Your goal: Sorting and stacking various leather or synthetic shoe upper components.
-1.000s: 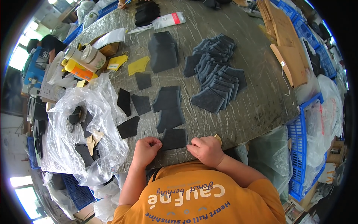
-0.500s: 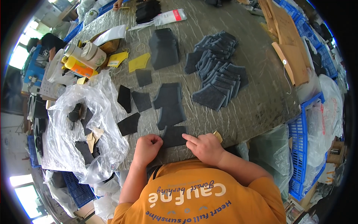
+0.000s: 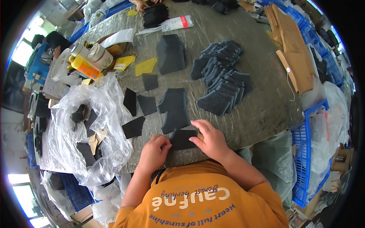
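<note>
A dark grey fabric piece (image 3: pixel 182 140) lies flat at the table's near edge, between my two hands. My left hand (image 3: pixel 155 151) is closed, its thumb and fingertips pinched at the piece's left edge. My right hand (image 3: pixel 210 140) has its fingers stretched forward and its thumb apart, touching the piece's right end. A small tan scrap (image 3: pixel 200 136) shows between that thumb and the fingers; whether it is gripped is unclear. Just beyond lie overlapping dark cut pieces (image 3: pixel 174 110). Several smaller dark pieces, one of them a four-sided piece (image 3: pixel 146 105), are spread to their left.
A fanned pile of dark pieces (image 3: pixel 224 78) and a neat stack (image 3: pixel 171 55) lie farther off. Clear plastic (image 3: pixel 110 114) with scraps covers the left side, near bottles (image 3: pixel 85 68). Blue crates (image 3: pixel 304 163) stand right. Another person's hand (image 3: pixel 140 5) is at the far edge.
My right hand has gone from a pointing finger on the fabric piece to spread thumb and fingers. The tan scrap, earlier right of that hand, now appears between thumb and fingers. The view shifted slightly.
</note>
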`<state>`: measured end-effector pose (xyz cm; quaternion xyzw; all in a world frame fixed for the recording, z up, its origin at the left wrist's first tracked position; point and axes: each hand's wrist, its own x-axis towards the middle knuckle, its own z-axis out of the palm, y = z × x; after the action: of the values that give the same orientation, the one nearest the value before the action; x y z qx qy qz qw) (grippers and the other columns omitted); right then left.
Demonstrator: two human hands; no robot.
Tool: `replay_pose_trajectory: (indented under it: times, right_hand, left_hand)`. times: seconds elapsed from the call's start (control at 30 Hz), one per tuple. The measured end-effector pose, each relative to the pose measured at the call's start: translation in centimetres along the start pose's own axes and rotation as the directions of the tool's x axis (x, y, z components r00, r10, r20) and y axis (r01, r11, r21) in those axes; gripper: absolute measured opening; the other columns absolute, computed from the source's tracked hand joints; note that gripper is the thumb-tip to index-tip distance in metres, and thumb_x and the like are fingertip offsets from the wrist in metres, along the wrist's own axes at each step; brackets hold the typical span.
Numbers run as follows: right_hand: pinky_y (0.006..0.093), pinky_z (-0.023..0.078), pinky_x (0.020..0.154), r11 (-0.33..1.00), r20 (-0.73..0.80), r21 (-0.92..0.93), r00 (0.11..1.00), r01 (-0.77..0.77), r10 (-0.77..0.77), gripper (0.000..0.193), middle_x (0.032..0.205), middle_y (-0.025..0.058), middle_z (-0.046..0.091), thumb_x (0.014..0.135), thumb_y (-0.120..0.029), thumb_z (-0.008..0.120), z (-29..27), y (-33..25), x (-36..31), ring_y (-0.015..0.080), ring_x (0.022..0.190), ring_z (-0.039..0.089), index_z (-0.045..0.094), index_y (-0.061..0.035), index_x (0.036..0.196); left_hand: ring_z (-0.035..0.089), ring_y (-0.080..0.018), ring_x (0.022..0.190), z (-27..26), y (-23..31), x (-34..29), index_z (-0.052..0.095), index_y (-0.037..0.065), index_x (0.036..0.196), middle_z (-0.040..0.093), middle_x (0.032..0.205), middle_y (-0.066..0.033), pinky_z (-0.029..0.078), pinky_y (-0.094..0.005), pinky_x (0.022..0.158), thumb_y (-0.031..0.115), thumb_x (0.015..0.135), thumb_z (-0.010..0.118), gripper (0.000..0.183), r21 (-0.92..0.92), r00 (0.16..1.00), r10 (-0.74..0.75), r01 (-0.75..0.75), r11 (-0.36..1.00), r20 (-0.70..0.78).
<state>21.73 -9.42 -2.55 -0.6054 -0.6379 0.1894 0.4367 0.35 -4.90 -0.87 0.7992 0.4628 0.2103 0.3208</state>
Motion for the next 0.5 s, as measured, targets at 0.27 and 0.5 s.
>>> replay_pose_trajectory:
  times: [0.27,0.5]
  right_hand:
    - [0.0316,0.049,0.06,0.947,-0.122,-0.188,0.963,-0.26,0.24,0.028,0.093,0.0072,0.059,0.079,-0.015,0.07,-4.3,4.0,4.5,0.0176,0.066,0.061,0.063,-0.0078,0.105]
    - [0.0413,0.052,0.059,0.851,0.38,-0.47,0.924,0.233,-0.043,0.04,0.142,0.0087,0.04,0.08,-0.014,0.058,1.9,0.7,4.2,0.0272,0.066,0.066,0.055,-0.0171,0.12]
  left_hand:
    - [0.058,-0.0125,0.065,-0.1,0.9,0.5,0.049,0.0,0.111,0.066,0.089,-0.0095,0.047,-0.0257,0.058,-0.003,0.084,0.056,0.029,-0.391,0.953,-0.302,0.269,0.88,-0.024]
    - [0.056,-0.0107,0.066,1.0,1.7,0.6,0.048,0.001,0.115,0.062,0.09,-0.0062,0.047,-0.0223,0.058,-0.001,0.086,0.052,0.029,-0.507,0.98,-0.2,0.172,0.845,0.0]
